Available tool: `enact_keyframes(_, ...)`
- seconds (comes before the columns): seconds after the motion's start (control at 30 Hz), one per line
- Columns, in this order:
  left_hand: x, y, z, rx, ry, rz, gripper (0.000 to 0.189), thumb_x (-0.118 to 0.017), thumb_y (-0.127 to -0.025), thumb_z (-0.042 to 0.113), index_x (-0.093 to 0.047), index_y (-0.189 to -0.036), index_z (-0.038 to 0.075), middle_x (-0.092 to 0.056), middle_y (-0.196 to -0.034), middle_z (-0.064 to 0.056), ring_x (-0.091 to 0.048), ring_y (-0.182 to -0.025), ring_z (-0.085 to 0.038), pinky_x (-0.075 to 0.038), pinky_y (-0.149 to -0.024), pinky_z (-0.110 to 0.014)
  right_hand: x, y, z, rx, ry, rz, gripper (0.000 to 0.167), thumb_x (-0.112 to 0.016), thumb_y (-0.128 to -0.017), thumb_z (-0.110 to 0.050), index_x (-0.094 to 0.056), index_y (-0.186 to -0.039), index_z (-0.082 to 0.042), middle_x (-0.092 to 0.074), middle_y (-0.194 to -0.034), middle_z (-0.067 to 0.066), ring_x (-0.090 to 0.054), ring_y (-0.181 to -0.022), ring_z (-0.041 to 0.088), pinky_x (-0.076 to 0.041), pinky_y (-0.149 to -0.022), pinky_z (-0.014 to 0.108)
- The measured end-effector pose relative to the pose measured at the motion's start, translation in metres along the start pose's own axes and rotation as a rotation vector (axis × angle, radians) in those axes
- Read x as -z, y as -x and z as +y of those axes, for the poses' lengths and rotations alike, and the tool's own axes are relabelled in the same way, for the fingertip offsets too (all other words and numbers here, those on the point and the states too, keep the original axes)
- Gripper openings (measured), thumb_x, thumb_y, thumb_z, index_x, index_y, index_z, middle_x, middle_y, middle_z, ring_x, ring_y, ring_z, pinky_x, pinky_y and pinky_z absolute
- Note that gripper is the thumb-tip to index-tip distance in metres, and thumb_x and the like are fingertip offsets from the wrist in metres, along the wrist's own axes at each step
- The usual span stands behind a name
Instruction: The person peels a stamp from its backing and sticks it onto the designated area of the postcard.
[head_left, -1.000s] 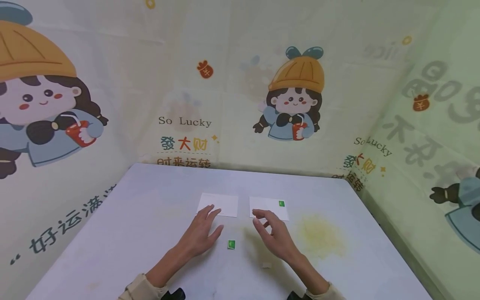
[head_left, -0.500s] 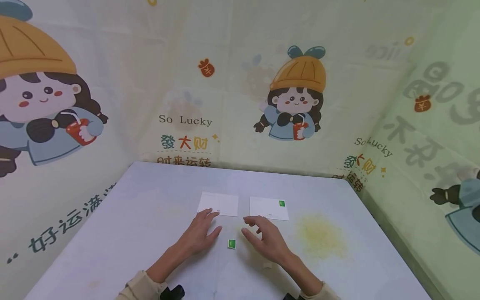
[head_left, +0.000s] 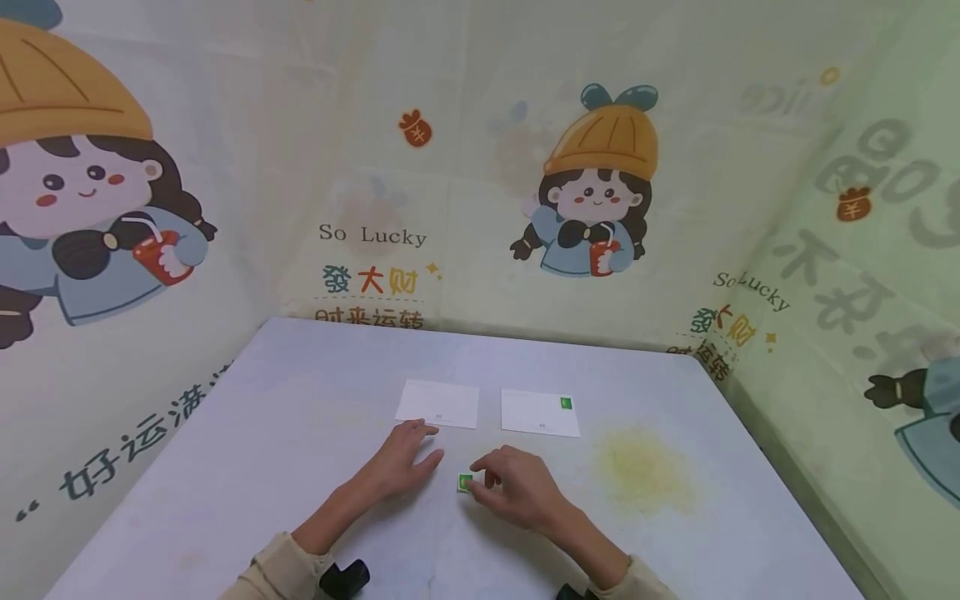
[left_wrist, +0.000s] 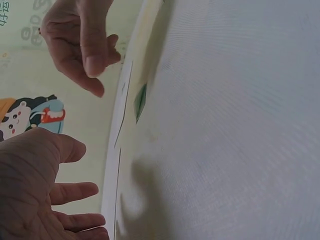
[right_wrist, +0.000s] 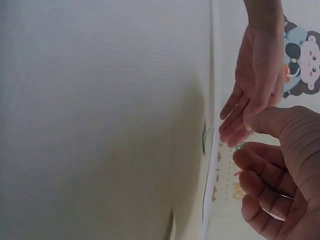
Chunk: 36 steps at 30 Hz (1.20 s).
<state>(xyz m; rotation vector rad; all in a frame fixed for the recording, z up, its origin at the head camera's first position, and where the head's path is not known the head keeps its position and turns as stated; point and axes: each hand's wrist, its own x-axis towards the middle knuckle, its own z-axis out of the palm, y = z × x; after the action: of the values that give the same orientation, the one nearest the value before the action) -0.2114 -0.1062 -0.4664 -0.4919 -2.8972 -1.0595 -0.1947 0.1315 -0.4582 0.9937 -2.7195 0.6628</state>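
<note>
A small green stamp [head_left: 464, 482] lies on the table between the two hands. Just above it hovers my right hand [head_left: 519, 490], thumb and forefinger apart and nothing between them; the left wrist view shows a gap between this hand and the stamp [left_wrist: 140, 103]. My left hand [head_left: 399, 465] is held over the table with spread, relaxed fingers, its fingertips close to the near edge of a blank white card [head_left: 442, 400]. To the right lies a second white card [head_left: 528, 410], with a green stamp [head_left: 566, 403] in its upper right corner.
The white table [head_left: 330, 367] has a yellowish stain [head_left: 645, 471] to the right of the hands. Printed cloth walls [head_left: 465, 208] stand behind and beside it. A small pale scrap [right_wrist: 171, 227] lies near my right hand in the right wrist view.
My right hand has moved down and left from over the right card to the loose stamp, and its forearm now covers the pale scrap. My left hand has moved back slightly.
</note>
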Motion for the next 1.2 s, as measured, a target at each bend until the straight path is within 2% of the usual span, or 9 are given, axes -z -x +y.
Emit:
enact_keyframes(0.2,0.001,-0.001,0.000,0.005,0.009,-0.005,0.039,-0.069,-0.097,0.022,-0.064,-0.128,-0.001,-0.054,-0.142,-0.028,-0.047,-0.136,-0.044,-0.040,-0.110,-0.060,-0.004,-0.003,-0.004,0.020,0.054,-0.063,0.014,-0.077,-0.091,-0.029,-0.081,-0.098,-0.017,-0.058,-0.068,-0.018,-0.046,-0.067,-0.003,-0.039,-0.059,0.013)
enact_keyframes(0.43,-0.002,-0.001,-0.001,-0.006,0.023,-0.014,0.038,-0.068,-0.098,0.022,-0.064,-0.127,-0.002,-0.054,-0.141,-0.029,-0.047,-0.136,-0.045,-0.039,-0.111,-0.060,-0.007,-0.005,-0.006,0.043,0.104,-0.094,0.011,-0.079,-0.090,-0.027,-0.080,-0.094,-0.016,-0.059,-0.067,-0.015,-0.046,-0.065,-0.003,-0.038,-0.058,0.013)
enact_keyframes(0.83,-0.003,-0.002,0.000,-0.020,0.039,-0.022,0.037,-0.067,-0.098,0.022,-0.064,-0.126,-0.002,-0.054,-0.141,-0.029,-0.047,-0.136,-0.044,-0.039,-0.111,-0.060,-0.011,-0.007,-0.004,0.028,0.131,-0.134,0.009,-0.080,-0.088,-0.027,-0.080,-0.092,-0.018,-0.061,-0.068,-0.017,-0.046,-0.064,-0.004,-0.037,-0.056,0.014)
enact_keyframes(1.2,-0.001,0.001,0.002,-0.004,0.040,-0.027,0.037,-0.067,-0.098,0.023,-0.064,-0.127,-0.001,-0.053,-0.142,-0.029,-0.046,-0.137,-0.044,-0.039,-0.111,-0.059,-0.013,-0.011,-0.004,-0.005,0.111,-0.180,0.006,-0.080,-0.090,-0.022,-0.082,-0.094,-0.017,-0.073,-0.079,-0.012,-0.052,-0.067,-0.005,-0.042,-0.059,0.013)
